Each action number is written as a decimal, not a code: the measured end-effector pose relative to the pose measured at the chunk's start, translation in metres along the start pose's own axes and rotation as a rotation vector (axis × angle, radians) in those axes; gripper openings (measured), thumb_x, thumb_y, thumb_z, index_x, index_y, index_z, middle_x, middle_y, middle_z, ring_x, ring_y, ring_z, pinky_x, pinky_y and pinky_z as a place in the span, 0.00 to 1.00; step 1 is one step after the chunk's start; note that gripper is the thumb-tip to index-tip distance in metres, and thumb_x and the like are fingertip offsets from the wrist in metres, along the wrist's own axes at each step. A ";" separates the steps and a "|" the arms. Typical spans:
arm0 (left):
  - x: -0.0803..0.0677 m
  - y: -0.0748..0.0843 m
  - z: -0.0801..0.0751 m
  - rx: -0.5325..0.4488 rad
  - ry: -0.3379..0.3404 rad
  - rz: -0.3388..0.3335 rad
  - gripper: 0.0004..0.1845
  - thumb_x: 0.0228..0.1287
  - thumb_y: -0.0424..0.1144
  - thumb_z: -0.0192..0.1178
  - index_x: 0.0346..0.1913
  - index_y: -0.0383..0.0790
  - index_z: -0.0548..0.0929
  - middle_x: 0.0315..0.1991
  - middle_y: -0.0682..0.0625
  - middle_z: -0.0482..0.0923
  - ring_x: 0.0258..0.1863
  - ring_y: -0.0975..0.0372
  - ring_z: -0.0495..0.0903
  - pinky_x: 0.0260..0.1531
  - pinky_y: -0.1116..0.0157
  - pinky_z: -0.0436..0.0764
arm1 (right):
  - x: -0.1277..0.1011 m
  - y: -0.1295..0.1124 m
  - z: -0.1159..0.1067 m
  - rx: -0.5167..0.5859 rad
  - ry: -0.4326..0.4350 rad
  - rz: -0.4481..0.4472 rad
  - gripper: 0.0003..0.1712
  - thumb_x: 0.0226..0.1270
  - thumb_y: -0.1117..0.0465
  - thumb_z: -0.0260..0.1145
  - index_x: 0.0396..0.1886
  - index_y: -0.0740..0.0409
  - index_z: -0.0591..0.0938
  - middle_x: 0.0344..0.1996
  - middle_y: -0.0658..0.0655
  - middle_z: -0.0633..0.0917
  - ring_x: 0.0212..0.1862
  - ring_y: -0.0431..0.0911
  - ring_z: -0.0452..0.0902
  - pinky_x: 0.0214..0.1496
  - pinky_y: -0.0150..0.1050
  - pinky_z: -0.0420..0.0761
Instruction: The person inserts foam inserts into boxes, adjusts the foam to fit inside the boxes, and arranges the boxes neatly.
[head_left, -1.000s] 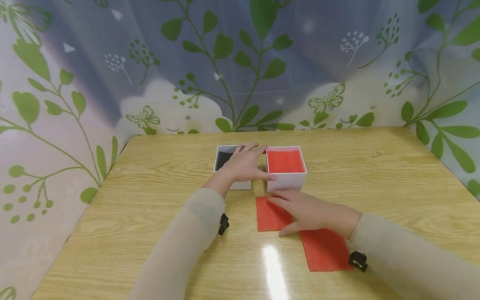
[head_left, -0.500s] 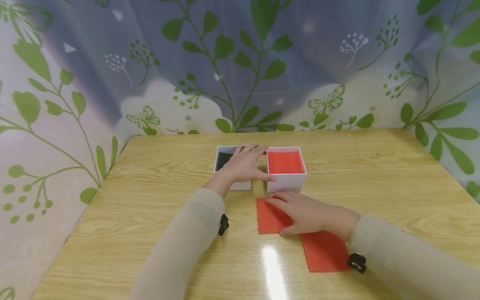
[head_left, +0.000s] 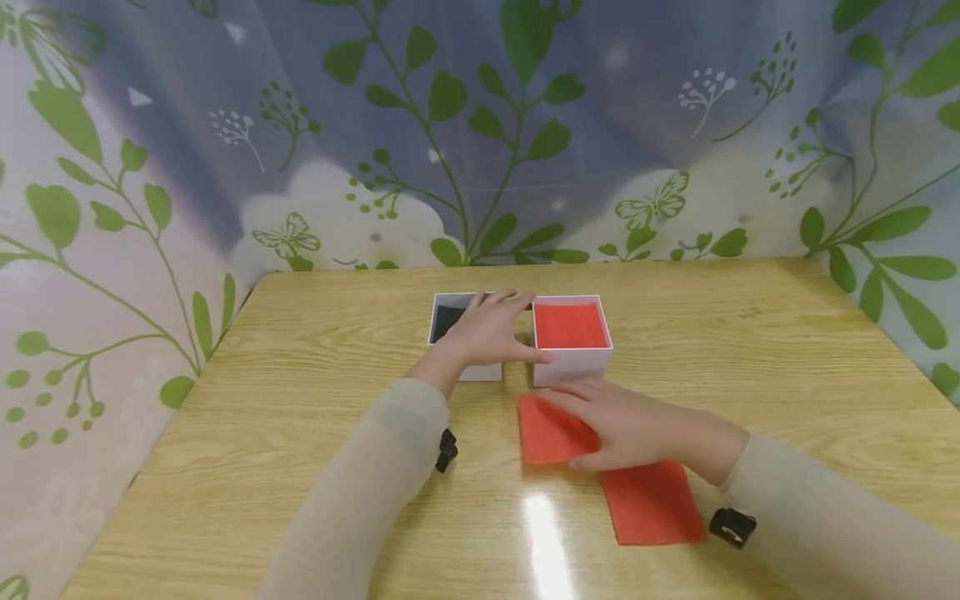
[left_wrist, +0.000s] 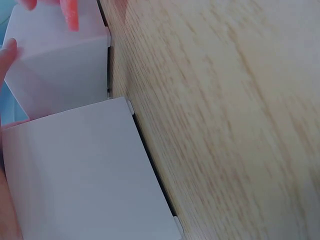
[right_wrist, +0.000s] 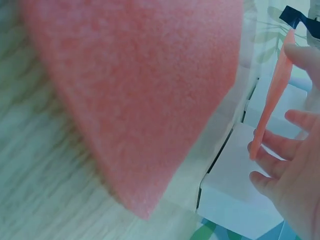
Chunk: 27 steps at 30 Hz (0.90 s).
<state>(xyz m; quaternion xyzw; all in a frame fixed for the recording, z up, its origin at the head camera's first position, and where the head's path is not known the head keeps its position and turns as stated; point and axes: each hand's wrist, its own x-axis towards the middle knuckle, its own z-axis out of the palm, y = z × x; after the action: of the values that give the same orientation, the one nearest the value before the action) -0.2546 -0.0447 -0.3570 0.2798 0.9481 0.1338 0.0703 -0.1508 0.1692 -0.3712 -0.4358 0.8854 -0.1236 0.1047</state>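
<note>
My right hand (head_left: 633,429) pinches a red felt square (head_left: 551,433) between thumb and fingers. In the right wrist view this held felt (right_wrist: 274,95) shows almost edge-on, raised off the table. A second red felt square (head_left: 652,504) lies flat on the table beneath my right wrist. Reaching over the gap between two white boxes, my left hand (head_left: 491,332) has its fingers spread, with the thumb at the right box's near wall. The right box (head_left: 573,367) holds red felt (head_left: 570,323); the left box (head_left: 468,371) has dark pieces (head_left: 447,321) inside and is partly hidden by that hand.
The boxes stand side by side at the middle of a wooden table (head_left: 315,367). A curtain with leaves and butterflies (head_left: 480,125) hangs behind the far edge. Each wrist wears a small black device, such as the right one (head_left: 733,527).
My right hand has shifted slightly right, and the red felt square in it has come up off the table. The left hand has stayed in place.
</note>
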 end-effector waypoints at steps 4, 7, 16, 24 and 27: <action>0.001 0.000 0.001 -0.005 0.002 -0.001 0.55 0.46 0.72 0.59 0.73 0.48 0.53 0.68 0.54 0.61 0.71 0.59 0.45 0.67 0.51 0.37 | -0.006 -0.001 -0.004 0.013 0.004 -0.005 0.46 0.59 0.43 0.63 0.72 0.57 0.58 0.67 0.59 0.62 0.68 0.57 0.54 0.65 0.57 0.58; 0.001 0.000 0.001 -0.003 -0.001 0.000 0.55 0.46 0.72 0.59 0.73 0.48 0.52 0.68 0.55 0.60 0.71 0.59 0.45 0.67 0.51 0.37 | -0.010 -0.001 -0.007 0.018 0.015 -0.010 0.46 0.59 0.43 0.63 0.72 0.56 0.58 0.67 0.58 0.62 0.68 0.56 0.55 0.65 0.57 0.59; -0.001 0.001 0.000 -0.005 -0.008 -0.006 0.55 0.46 0.73 0.58 0.74 0.49 0.52 0.69 0.54 0.59 0.71 0.59 0.45 0.68 0.52 0.36 | -0.022 -0.001 -0.014 -0.013 0.063 -0.011 0.45 0.57 0.44 0.66 0.70 0.56 0.60 0.65 0.57 0.64 0.66 0.55 0.59 0.63 0.56 0.62; -0.001 0.000 0.000 0.002 -0.011 -0.003 0.55 0.46 0.73 0.58 0.74 0.50 0.51 0.69 0.55 0.60 0.71 0.59 0.45 0.68 0.52 0.37 | -0.031 0.000 -0.022 -0.030 0.079 0.019 0.46 0.58 0.43 0.65 0.71 0.56 0.59 0.66 0.57 0.63 0.66 0.54 0.58 0.62 0.56 0.63; -0.001 0.000 -0.001 0.005 -0.009 0.003 0.55 0.46 0.73 0.58 0.74 0.50 0.51 0.68 0.55 0.60 0.71 0.59 0.45 0.67 0.51 0.37 | -0.033 0.001 -0.026 -0.042 0.092 0.028 0.46 0.57 0.43 0.65 0.71 0.55 0.59 0.66 0.56 0.63 0.66 0.54 0.58 0.62 0.56 0.63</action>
<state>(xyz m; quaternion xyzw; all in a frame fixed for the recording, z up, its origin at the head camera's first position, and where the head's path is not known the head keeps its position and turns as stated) -0.2538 -0.0451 -0.3563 0.2820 0.9477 0.1305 0.0736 -0.1390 0.1993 -0.3444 -0.4193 0.8977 -0.1235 0.0564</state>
